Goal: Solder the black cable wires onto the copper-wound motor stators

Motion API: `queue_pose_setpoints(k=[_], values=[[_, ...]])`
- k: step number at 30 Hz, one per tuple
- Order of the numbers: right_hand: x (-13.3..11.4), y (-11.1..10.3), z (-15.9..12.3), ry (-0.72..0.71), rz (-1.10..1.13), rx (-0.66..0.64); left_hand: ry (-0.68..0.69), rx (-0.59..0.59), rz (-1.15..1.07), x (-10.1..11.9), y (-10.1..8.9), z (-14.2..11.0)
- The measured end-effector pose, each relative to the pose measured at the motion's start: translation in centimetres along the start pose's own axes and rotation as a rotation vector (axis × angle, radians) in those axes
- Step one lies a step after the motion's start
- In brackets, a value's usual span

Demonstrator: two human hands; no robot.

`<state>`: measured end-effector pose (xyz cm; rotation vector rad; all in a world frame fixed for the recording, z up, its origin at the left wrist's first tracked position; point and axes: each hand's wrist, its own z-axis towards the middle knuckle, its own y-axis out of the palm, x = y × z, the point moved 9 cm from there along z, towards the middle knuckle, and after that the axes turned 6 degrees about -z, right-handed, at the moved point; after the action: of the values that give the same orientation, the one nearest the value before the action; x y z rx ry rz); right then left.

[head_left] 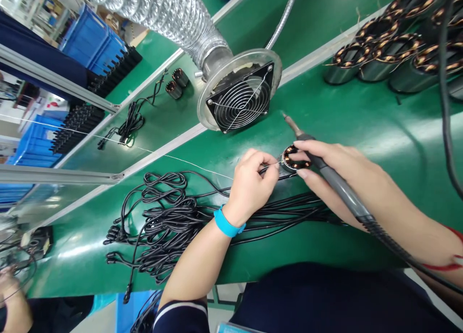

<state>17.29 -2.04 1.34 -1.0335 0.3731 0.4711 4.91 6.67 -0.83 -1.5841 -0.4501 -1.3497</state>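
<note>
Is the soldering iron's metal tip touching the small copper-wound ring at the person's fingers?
Apart. The head view shows the iron's tip beyond the ring, with green tabletop visible between them.

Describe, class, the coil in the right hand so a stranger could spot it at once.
Find the big silver hose ending in a fan. Below and right of that fan, the right hand holds a soldering iron and, in its fingers, the small copper-wound coil. Unlike the standing coils at upper right and upper left, this one is handheld, beside the left hand.
</note>
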Motion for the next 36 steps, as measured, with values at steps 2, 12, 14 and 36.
queue_pose_setpoints(k=[2, 12, 14, 36], values=[[0.6, 0.5, -0.4, 0.054, 0.012, 0.000, -0.052, -0.009, -0.054, -0.5, 0.1, 0.1], [-0.6, 1.4, -0.2, 0.023, -0.026, 0.055, 0.001, -0.044, -0.224, -0.6, -0.1, -0.3], [-0.5, 1.2, -0.2, 0.061, 0.007, 0.067, 0.138, -0.022, -0.120, 0.6, -0.5, -0.6], [0.7, 1.6, 0.0, -0.075, -0.065, 0.134, 0.017, -0.051, -0.046, -0.5, -0.1, -0.5]])
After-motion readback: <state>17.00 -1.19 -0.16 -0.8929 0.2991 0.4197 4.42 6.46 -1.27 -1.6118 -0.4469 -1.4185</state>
